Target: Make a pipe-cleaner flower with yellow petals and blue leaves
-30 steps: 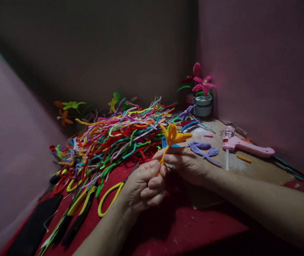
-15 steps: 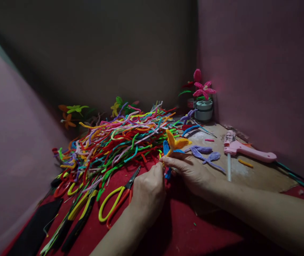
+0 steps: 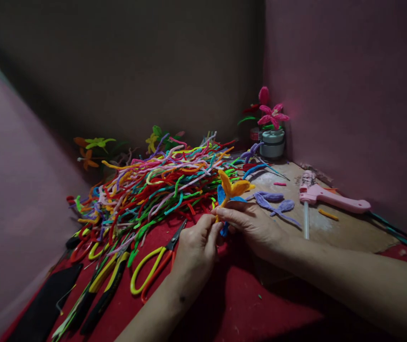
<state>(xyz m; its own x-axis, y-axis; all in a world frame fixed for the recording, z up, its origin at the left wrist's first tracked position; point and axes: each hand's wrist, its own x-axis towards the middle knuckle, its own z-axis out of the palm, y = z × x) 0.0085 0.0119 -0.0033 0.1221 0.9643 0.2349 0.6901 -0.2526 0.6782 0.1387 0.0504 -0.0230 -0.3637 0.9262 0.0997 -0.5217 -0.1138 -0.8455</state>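
Observation:
Between my two hands an orange-yellow pipe-cleaner flower (image 3: 230, 189) stands upright, its petals spread above my fingers. My left hand (image 3: 198, 242) is closed, pinching the flower's lower end. My right hand (image 3: 256, 225) is closed too, with thumb and fingertips on the stem just under the petals. Blue pipe-cleaner petals (image 3: 221, 195) show right behind the orange ones and below my fingers; whether a hand touches them is hard to tell. Purple pipe-cleaner petals (image 3: 278, 207) lie on the cardboard (image 3: 353, 232) beyond my right hand.
A big heap of colourful pipe cleaners (image 3: 160, 180) lies behind my hands. Left are scissors (image 3: 159, 261) with yellow and red handles, and pliers (image 3: 107, 289). A pink glue gun (image 3: 335, 197) rests at right, before a small grey pot (image 3: 272, 144) with a pink flower (image 3: 274, 115).
My left hand has turned a little, and its thumb now shows lower at the stem. My right hand keeps its grip. The whole view has shifted slightly.

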